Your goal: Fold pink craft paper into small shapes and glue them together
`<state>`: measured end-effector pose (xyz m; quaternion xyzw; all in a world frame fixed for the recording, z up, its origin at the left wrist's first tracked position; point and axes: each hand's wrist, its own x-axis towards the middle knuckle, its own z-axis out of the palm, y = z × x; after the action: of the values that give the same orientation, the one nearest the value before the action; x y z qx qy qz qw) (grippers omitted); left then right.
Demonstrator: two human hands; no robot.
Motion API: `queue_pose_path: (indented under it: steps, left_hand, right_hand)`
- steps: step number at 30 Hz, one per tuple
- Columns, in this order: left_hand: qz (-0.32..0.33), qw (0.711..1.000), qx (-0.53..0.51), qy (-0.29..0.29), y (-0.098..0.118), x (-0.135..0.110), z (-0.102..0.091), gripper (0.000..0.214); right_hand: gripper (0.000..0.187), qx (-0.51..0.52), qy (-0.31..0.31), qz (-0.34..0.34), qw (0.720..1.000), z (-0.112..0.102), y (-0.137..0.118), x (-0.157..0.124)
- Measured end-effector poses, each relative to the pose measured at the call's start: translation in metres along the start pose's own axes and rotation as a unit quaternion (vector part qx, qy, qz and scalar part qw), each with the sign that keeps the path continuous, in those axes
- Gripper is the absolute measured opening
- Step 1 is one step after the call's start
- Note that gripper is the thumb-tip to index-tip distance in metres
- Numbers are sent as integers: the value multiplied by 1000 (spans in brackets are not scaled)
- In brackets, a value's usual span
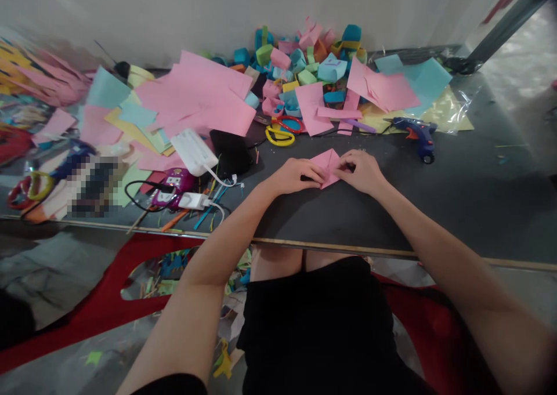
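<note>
A small pink paper piece (327, 164), partly folded into a pointed shape, lies on the dark tabletop (456, 198) in front of me. My left hand (298, 174) presses its left side with curled fingers. My right hand (362, 170) pinches its right side, fingers closed on the paper. Both hands meet over the fold, hiding the lower part of the paper.
Loose pink, blue and yellow sheets (204, 99) cover the left and back. A heap of folded paper boxes (304, 58) sits at the back wall. Scissors (282, 131), a blue glue gun (418, 135), a white power strip (194, 151) and cables lie nearby.
</note>
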<state>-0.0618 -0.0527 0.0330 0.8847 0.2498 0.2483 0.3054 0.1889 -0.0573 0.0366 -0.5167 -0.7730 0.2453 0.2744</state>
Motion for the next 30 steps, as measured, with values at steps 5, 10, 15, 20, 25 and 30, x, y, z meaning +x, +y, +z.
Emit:
queue_pose_path:
  steps: [5,10,15,20,25,30]
  left_hand:
    - [-1,1000,16,-16,1,0,-1,14]
    - [29,998,50,-31,2,1,-1,20]
    - [33,989,135,-58,10,-2,-1,26]
    - [37,969,230,-85,30,-6,1,36]
    - [53,968,238,-61,39,-4,2,32]
    - [52,986,158,-16,26,-6,0,26]
  right_hand:
    - [5,-4,15,4,1000,2,1,-1]
    - [12,-6,18,-11,1000,4,4,-1]
    - [12,-18,20,-7,1000,6,6,-2]
    - [12,-23,15,-9,1000,6,7,-2]
    - [13,-23,12,-7,1000,6,8,-2]
    - [13,-23,11,-3,1000,6,6,-3]
